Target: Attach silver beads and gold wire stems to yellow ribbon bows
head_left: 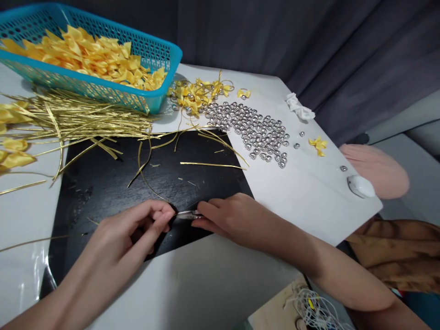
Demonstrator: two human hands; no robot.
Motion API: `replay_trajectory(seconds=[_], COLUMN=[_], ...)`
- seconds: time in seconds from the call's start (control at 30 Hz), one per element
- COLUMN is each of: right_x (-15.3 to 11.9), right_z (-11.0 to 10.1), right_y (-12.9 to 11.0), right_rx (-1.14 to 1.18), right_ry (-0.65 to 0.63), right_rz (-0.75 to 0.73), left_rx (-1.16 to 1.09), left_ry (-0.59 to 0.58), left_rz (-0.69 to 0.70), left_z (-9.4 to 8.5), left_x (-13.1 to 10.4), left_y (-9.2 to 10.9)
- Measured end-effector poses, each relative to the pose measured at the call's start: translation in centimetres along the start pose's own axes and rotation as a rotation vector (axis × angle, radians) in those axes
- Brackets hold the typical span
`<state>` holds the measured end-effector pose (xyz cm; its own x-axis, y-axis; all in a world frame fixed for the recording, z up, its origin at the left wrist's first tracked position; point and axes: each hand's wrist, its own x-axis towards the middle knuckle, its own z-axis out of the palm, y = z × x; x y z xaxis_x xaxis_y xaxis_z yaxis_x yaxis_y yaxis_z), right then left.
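Note:
Over the front of a black mat [165,178], my left hand [137,233] pinches the end of a thin gold cord [153,189] between thumb and forefinger. The cord trails up and left from those fingers across the mat. Just to the right, my right hand [227,217] is closed around a small silver metal tool [186,215], whose narrow tip meets the left fingertips. Most of the tool is hidden inside the right fingers, so its exact kind is unclear. A straight piece of gold cord [213,165] lies on the mat behind the hands.
A blue basket [173,57] holds yellow ribbon pieces [99,55]. Before it lies a pile of gold cords [96,119]. Several silver heart-shaped beads [254,130] are spread right of the mat, near finished-looking yellow bows [199,94]. A white mouse-like object [360,186] sits by the right edge.

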<state>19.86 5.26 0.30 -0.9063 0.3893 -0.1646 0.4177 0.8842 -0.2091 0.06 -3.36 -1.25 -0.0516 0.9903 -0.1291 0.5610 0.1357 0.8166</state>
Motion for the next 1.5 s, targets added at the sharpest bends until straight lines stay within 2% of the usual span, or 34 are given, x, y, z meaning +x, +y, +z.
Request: replay_trajectory(seconds=[0.5, 0.63, 0.8, 1.0, 1.27, 1.5], right_x=[0.2, 0.1, 0.1, 0.2, 0.8, 0.8], right_z=[0.0, 0.1, 0.0, 0.2, -0.6, -0.7], right_y=[-0.3, -0.3, -0.3, -0.4, -0.7, -0.7], right_rx=[0.01, -0.013, 0.031, 0.021, 0.098, 0.108], right_ry=[0.003, 0.015, 0.002, 0.021, -0.088, -0.078], right_rz=[0.025, -0.006, 0.035, 0.006, 0.06, 0.066], left_rx=[-0.021, -0.035, -0.064, -0.065, -0.063, -0.047], left_ry=[0.02, 0.008, 0.019, 0.024, 0.02, 0.026], left_rz=[0.015, -0.011, -0.058, -0.052, -0.02, -0.002], left_z=[0.0, -0.2, -0.2, -0.2, -0.3, -0.3], left_x=[0.2, 0.0, 0.2, 0.3, 0.3, 0.3], left_y=[-0.1, 0.0, 0.4, 0.5, 0.4, 0.4])
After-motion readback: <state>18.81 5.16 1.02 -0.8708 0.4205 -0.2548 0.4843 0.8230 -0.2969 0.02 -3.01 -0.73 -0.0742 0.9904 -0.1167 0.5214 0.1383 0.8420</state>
